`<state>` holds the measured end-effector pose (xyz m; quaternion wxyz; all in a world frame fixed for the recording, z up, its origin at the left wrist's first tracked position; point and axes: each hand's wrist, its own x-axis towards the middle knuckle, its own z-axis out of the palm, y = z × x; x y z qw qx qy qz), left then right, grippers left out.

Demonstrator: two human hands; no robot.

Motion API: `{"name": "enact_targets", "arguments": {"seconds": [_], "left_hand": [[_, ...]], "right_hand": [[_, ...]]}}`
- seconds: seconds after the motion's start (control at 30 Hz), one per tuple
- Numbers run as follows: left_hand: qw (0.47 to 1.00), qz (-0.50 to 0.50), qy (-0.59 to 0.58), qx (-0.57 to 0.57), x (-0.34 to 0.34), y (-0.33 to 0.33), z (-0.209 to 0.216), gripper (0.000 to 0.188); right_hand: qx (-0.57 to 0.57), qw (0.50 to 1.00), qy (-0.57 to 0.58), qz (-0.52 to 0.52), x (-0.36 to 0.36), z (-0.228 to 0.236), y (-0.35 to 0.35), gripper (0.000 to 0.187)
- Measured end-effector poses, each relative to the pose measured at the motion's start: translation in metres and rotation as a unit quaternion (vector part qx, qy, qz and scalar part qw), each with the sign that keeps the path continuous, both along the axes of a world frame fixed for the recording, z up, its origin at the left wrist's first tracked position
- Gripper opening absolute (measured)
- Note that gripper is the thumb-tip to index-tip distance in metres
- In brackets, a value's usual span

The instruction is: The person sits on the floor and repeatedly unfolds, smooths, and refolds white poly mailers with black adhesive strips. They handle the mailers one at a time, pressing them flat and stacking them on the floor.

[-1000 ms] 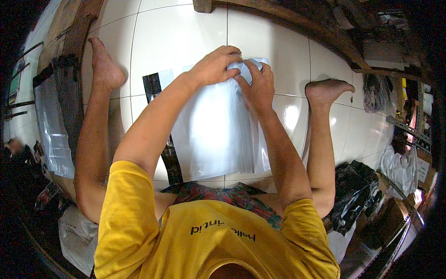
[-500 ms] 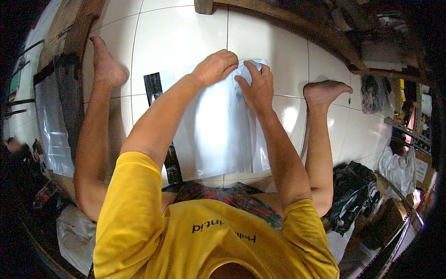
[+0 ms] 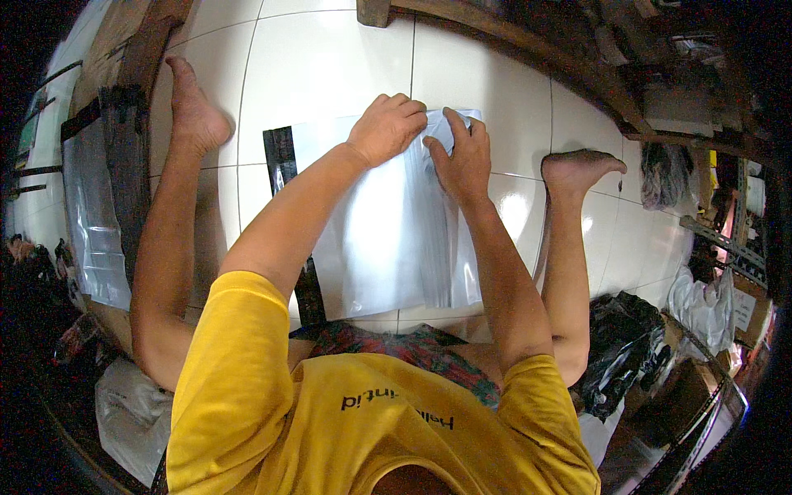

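Note:
A pale, glossy stack of plastic bags (image 3: 371, 256) lies flat on the floor between my legs, with a black strip (image 3: 281, 157) along its left side. My left hand (image 3: 389, 130) is closed at the far edge, its curled fingers pressed together on the plastic; the fingertips are partly hidden. Just right of it, my right hand (image 3: 460, 157) rests on the far right corner of the plastic. Its thumb and fingers are apart, with wrinkled plastic showing between them. Long creases run from the hands toward me.
White floor tiles (image 3: 322, 58) surround the plastic. A wooden beam (image 3: 511, 41) crosses the far right side, and a plastic-covered wooden piece (image 3: 95, 214) stands on the left. Black plastic (image 3: 623, 351) and a white plastic bag (image 3: 701, 305) lie to the right.
The whole view has shifted slightly. My left hand has turned a little at the far edge, and both hands stay on the plastic in nearly the same places.

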<state>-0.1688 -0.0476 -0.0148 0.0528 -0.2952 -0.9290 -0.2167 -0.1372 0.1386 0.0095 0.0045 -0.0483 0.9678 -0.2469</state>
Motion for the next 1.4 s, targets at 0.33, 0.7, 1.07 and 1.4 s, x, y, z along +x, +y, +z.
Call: {"name": "enact_targets", "arguments": {"seconds": [0.33, 0.7, 1.07, 1.4], "left_hand": [[0.976, 0.162, -0.116, 0.084, -0.005, -0.008, 0.022, 0.043], [0.975, 0.162, -0.132, 0.072, -0.013, -0.006, 0.004, 0.033], [0.945, 0.321, -0.015, 0.056, 0.109, -0.067, 0.061, 0.047], [0.787, 0.492, -0.291, 0.232, 0.224, -0.103, 0.024, 0.064]], "right_hand": [[-0.038, 0.999, -0.005, -0.006, 0.001, 0.003, -0.003, 0.093], [-0.041, 0.997, 0.009, 0.057, 0.011, 0.002, 0.005, 0.071], [0.097, 0.974, 0.088, 0.186, 0.020, 0.007, 0.006, 0.048], [-0.078, 0.973, -0.186, -0.114, 0.045, -0.011, 0.101, 0.088]]}}
